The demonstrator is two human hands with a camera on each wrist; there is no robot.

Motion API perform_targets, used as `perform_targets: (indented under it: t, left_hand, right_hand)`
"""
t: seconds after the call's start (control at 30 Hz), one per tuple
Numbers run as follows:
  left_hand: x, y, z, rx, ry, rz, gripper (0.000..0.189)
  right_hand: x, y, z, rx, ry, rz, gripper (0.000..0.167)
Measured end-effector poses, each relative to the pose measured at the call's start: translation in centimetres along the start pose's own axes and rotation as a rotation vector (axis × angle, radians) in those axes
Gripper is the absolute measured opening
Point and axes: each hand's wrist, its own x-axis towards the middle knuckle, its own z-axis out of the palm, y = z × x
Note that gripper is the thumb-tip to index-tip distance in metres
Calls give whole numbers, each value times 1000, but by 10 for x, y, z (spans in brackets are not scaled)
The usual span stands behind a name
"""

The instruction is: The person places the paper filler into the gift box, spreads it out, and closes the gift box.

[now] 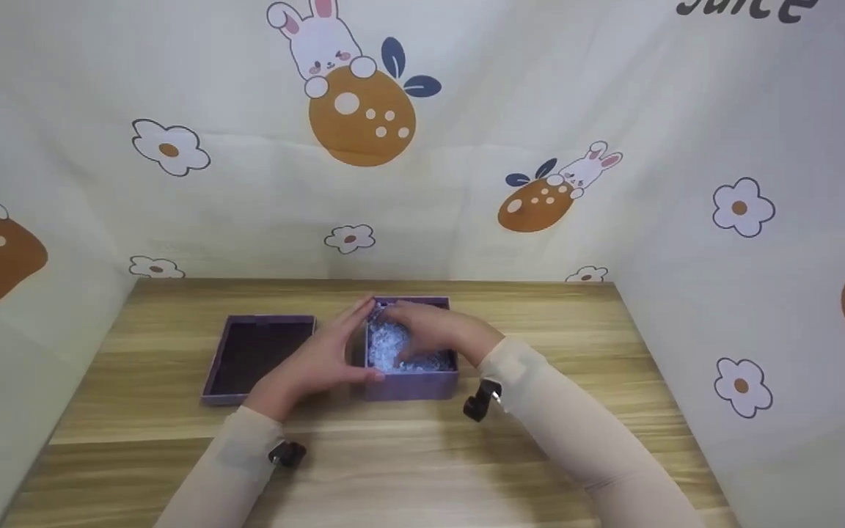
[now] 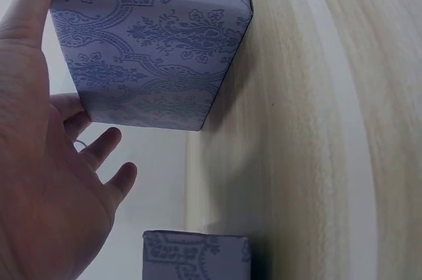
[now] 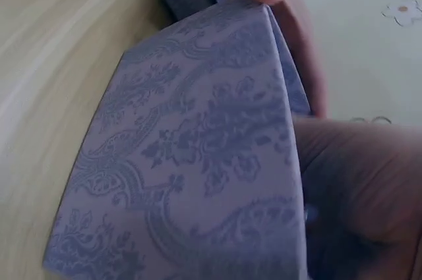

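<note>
Purple box (image 1: 411,387) sits on the table (image 1: 364,469); left hand (image 1: 320,356) spread wide along it, thumb at near-left corner, fingertips by far-left. Right hand (image 1: 433,331) reaches inside; fingertips hidden in shredded filler (image 1: 386,345), can't tell if they're holding anything. Left wrist view cuts box off.

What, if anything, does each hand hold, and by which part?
The left hand holds the filled purple box by its left corners; whether the right hand, inside, grips anything is hidden.
</note>
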Motion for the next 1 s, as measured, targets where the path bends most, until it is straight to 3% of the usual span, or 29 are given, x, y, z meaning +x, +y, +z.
perform_targets:
  t: [0.13,0.27,0.47,0.63,0.77,1.0]
  left_hand:
    - [1,2,0,4,-5,-3,132]
    - [4,3,2,4,-11,0,132]
    - [3,5,2,-16,-12,-10,133]
    - [1,3,1,-25,-19,-46,133]
    - [0,1,1,-17,-10,-40,133]
    - [0,-1,0,-26,-2,-10,131]
  right_hand:
    - [3,-6,8,-112,-74,121,101]
    - [3,-8,17,-173,-113,188,103]
    - [-6,-8,-4,-124,-141,111,101]
    - [-12,-8,-23,-2,-46,-11,81]
    - [-2,2,-14,90,18,-51,70]
    - [21,2,12,-32,-33,-8,70]
